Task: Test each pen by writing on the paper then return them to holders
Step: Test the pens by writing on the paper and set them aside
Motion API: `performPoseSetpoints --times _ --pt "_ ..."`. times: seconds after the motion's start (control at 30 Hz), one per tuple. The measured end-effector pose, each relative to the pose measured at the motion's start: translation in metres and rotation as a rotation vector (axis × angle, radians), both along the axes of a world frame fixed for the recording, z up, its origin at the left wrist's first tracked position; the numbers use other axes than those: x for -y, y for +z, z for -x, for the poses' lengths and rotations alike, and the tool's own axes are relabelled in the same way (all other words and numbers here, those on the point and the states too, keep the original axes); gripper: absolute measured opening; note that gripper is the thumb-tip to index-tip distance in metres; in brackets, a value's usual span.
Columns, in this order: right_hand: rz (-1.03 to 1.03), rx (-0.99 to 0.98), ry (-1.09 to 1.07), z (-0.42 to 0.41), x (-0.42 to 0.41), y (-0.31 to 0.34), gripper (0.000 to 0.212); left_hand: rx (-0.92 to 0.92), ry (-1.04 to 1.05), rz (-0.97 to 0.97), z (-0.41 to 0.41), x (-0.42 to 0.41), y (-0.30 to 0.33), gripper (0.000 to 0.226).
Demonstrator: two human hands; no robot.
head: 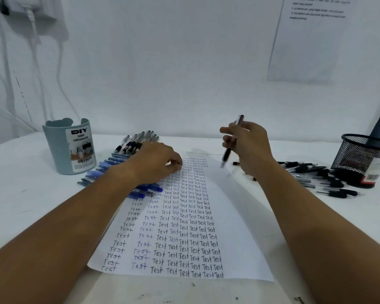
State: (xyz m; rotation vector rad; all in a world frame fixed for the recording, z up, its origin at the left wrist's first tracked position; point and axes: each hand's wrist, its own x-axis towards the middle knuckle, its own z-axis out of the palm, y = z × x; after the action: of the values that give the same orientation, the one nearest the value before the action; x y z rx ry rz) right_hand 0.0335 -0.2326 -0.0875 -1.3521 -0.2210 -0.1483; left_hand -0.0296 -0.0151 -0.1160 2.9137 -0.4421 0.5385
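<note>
Our right hand (249, 145) pinches a black pen (230, 143) above the paper (239, 227); our left hand (160, 161), fingers loosely curled, rests there. We should lower the tip onto blank space.

Blue-grey holder (69, 148): label read "DIY DESK ORGANIZER", with a barcode too small to read. Paper (239, 227): handwritten "Test" repeated in columns. Wall sheet (305, 44): printed lines were illegible.
</note>
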Motion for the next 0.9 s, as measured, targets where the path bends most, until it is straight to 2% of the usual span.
performPoseSetpoints --times 0.1,0.23,0.3,0.37,0.5,0.67,0.9 --pt "0.244 0.034 -0.050 -0.005 0.002 -0.011 0.021 -0.058 -0.029 0.019 0.002 0.003 0.001 0.025" --pt "0.185 -0.039 -0.011 -0.007 -0.002 -0.017 0.016 -0.105 -0.037 0.028 0.003 0.006 0.001 0.027" --pt "0.178 -0.037 0.061 -0.008 -0.003 -0.022 0.031 -0.120 -0.037 0.024 0.003 0.008 0.001 0.027" --pt "0.257 -0.023 0.106 -0.007 -0.005 -0.030 0.046 -0.125 -0.034 0.015 0.003 0.008 0.002 0.028" --pt "0.287 -0.065 0.152 -0.007 -0.012 -0.037 0.020 -0.102 -0.006 0.002 0.004 0.009 0.002 0.029" --pt "0.251 -0.070 0.221 -0.009 -0.007 -0.041 0.031 -0.088 0.006 -0.006 0.003 0.009 0.002 0.029" --pt "0.285 -0.025 0.223 -0.009 -0.007 -0.044 0.031 -0.083 0.015 0.009 0.002 0.008 0.001 0.028"
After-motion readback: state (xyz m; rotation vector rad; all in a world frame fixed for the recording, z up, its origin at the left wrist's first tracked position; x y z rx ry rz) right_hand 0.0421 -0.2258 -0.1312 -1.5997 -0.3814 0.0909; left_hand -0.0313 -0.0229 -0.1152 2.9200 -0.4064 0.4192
